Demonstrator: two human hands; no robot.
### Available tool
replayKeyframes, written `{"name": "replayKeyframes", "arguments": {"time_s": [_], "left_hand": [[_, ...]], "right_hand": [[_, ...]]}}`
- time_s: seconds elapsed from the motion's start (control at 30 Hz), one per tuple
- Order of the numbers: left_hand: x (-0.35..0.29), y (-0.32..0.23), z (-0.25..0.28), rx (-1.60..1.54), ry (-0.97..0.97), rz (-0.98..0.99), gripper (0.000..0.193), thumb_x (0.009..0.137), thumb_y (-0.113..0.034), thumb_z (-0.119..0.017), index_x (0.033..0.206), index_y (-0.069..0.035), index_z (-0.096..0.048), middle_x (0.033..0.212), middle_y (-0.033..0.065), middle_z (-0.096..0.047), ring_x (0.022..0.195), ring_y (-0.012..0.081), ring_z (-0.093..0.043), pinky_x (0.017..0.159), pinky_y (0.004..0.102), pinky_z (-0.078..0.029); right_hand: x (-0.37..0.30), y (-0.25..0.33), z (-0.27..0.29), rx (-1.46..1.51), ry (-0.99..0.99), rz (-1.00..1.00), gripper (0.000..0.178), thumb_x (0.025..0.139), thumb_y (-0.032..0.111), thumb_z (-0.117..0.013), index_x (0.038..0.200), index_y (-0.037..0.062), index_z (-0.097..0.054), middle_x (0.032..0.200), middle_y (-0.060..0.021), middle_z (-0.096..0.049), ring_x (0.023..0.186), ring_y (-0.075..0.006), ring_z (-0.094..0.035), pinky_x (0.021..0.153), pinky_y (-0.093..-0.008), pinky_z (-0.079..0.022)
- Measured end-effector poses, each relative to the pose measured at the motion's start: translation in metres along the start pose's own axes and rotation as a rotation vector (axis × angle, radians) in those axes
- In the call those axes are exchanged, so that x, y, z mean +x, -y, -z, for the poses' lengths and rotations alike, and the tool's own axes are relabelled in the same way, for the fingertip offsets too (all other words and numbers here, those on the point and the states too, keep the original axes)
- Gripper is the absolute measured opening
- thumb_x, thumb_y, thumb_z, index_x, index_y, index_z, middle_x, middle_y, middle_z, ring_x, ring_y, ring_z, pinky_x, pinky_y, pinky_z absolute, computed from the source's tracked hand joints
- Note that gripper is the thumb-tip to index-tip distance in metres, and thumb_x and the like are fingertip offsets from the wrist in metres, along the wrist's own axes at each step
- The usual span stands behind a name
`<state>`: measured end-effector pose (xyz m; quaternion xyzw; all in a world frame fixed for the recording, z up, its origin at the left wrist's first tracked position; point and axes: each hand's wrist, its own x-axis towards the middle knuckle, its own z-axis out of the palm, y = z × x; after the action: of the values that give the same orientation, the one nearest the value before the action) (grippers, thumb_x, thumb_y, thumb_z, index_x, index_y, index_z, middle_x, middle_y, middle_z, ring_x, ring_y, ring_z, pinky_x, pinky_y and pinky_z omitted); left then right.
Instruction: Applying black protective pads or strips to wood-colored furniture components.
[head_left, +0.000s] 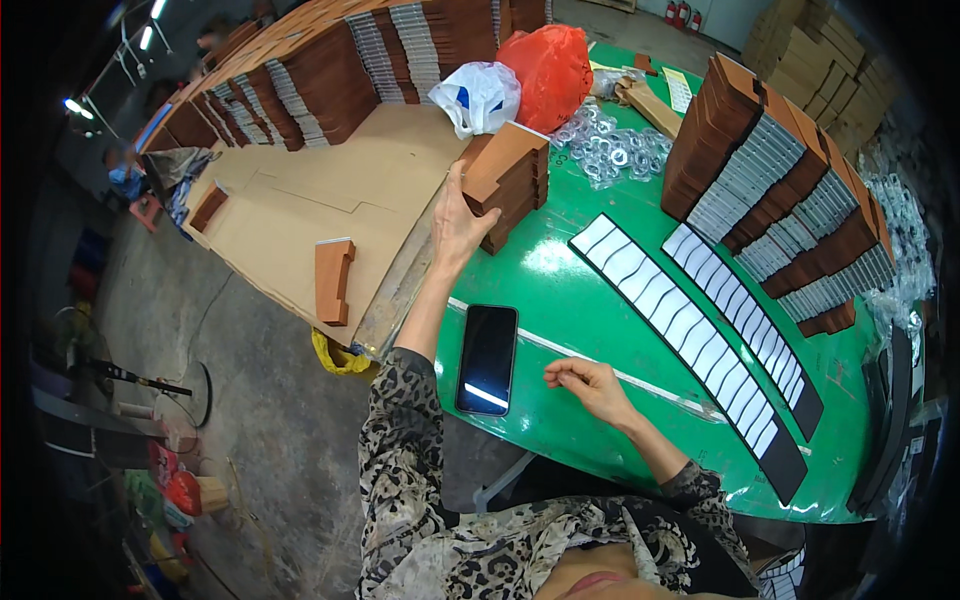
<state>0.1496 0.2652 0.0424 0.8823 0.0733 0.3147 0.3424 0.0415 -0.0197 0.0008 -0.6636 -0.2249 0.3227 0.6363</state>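
Observation:
My left hand (457,225) grips the near left corner of a short stack of brown notched boxes (512,185), thumb on the near side and fingers along the left. Over the green table (540,300), my right hand (592,390) is closed, its fingers curled together; whatever they may hold is hidden. Between my forearms lies a dark phone (487,360) with its screen up. To the right of my right hand are two long black strips, one nearer (680,340) and one farther (745,315), both bearing rows of white labels.
A large block of stacked brown boxes (780,170) stands at the right. One brown piece (333,282) lies on the cardboard sheet (300,200) at left, with long stacks (300,95) behind. A red bag (548,75), a white bag (478,98) and bagged rings (615,150) sit at the back.

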Motion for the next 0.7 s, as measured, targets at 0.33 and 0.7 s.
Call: {"name": "replayKeyframes", "arguments": {"time_s": [0.33, 0.7], "left_hand": [[-0.004, 0.000, -0.009, 0.019, 0.079, 0.009, 0.112, 0.061, -0.017, -0.082, 0.146, -0.009, -0.008, 0.125, 0.0284, -0.049, 0.114, 0.0420, -0.051, 0.093, 0.0450, -0.045], [-0.020, 0.001, -0.015, -0.176, -0.051, 0.180, 0.105, 0.063, -0.011, -0.082, 0.144, -0.002, -0.016, 0.111, 0.0239, -0.061, 0.102, 0.0313, -0.061, 0.090, 0.0376, -0.047]], "right_hand": [[-0.018, -0.021, 0.010, 0.025, -0.132, -0.056, 0.021, 0.093, 0.006, -0.050, 0.109, -0.0037, -0.061, 0.098, -0.0094, -0.067, 0.090, -0.0148, -0.064, 0.081, -0.0266, -0.051], [-0.021, -0.026, 0.009, 0.008, -0.155, -0.055, 0.022, 0.093, 0.006, -0.050, 0.109, -0.0029, -0.062, 0.098, -0.0098, -0.067, 0.091, -0.0152, -0.064, 0.081, -0.0270, -0.051]]}}
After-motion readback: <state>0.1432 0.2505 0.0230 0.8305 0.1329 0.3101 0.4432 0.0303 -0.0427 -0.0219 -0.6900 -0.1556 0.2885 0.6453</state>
